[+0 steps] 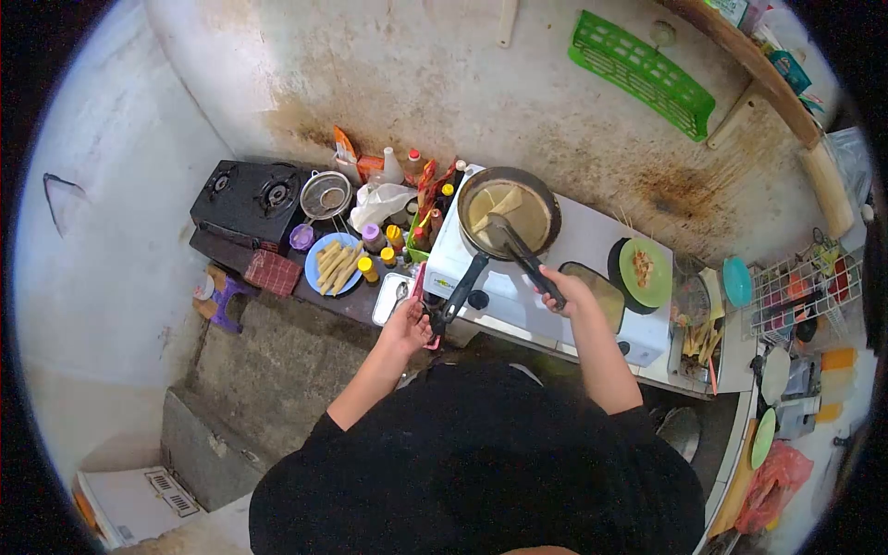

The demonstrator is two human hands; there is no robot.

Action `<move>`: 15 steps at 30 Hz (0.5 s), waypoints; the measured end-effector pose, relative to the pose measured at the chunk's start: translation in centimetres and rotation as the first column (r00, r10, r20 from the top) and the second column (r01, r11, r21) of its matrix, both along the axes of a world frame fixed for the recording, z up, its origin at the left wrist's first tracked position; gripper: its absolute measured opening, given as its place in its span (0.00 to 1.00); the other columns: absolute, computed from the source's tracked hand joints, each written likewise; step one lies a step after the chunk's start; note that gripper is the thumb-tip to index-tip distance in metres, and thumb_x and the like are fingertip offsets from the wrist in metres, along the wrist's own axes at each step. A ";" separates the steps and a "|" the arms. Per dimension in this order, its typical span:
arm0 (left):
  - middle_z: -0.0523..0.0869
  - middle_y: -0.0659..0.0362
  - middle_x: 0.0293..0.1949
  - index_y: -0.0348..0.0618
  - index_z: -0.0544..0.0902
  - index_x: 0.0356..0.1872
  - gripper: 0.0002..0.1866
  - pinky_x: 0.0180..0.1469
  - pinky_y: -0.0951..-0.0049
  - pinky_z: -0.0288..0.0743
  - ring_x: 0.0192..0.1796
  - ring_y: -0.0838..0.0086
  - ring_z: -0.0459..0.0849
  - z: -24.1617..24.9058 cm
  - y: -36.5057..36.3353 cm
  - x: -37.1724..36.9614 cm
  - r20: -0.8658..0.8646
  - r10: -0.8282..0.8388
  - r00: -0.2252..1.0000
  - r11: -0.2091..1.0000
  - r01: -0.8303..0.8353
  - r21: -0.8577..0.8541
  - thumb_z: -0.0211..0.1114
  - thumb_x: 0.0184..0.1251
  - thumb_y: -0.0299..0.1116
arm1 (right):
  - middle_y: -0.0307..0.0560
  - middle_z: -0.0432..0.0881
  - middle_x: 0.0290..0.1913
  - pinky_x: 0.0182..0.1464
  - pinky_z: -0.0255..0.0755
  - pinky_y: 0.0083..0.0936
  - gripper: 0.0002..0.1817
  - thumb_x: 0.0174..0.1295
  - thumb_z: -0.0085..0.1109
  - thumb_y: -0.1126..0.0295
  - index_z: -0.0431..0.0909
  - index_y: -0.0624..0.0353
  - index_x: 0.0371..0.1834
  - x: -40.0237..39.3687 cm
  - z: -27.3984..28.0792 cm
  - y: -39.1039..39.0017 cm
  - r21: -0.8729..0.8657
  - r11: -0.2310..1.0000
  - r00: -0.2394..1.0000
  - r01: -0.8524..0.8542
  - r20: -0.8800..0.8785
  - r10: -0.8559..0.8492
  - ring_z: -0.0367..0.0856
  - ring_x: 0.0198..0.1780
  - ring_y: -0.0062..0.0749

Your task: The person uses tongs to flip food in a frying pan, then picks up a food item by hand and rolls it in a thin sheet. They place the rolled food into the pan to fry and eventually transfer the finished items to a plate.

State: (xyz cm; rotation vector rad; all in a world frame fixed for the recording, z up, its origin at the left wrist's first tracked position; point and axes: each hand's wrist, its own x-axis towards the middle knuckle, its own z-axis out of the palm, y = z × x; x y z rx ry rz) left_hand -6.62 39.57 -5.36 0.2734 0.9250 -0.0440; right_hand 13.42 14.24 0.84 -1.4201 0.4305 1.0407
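My right hand [568, 292] is wrapped round the black handle of a spatula [523, 259]. The spatula's dark head rests inside a frying pan [555, 217] on the white stove, touching or close to pale folded pieces of food [502, 202] lying in what looks like oil. My left hand [407, 326] is turned palm up beside the end of the pan's black handle [465, 289]. Its fingers are loosely curled and apart, with no held thing visible. A small white tray [393, 298] with a spoon lies just beyond that hand.
Left of the stove [527, 310] stand a blue plate [351, 289] of rolled snacks, several bottles, a strainer [326, 195] and a black two-burner stove [245, 203]. To the right are a green plate [645, 273] with food and a wire rack [805, 296].
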 end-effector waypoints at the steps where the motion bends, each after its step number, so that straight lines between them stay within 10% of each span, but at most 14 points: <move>1: 0.75 0.70 0.23 0.50 0.76 0.26 0.07 0.31 0.74 0.66 0.28 0.77 0.73 0.2 0.0 0.1 -0.002 -0.003 1.000 1.000 0.003 -0.002 0.62 0.52 0.39 | 0.43 0.71 0.21 0.09 0.55 0.13 0.18 0.51 0.59 0.56 0.68 0.60 0.28 -0.7 0.6 0.3 -0.002 1.000 1.000 -0.011 0.002 0.011 0.64 0.14 0.20; 15: 0.72 0.67 0.24 0.48 0.76 0.23 0.09 0.33 0.73 0.66 0.29 0.77 0.71 -0.2 -0.3 0.0 0.017 -0.031 0.999 0.998 0.030 0.047 0.61 0.53 0.41 | 0.41 0.69 0.19 0.10 0.54 0.15 0.18 0.51 0.59 0.56 0.67 0.59 0.24 -2.3 -1.4 5.7 0.041 0.992 0.992 0.123 -0.039 -0.122 0.63 0.14 0.20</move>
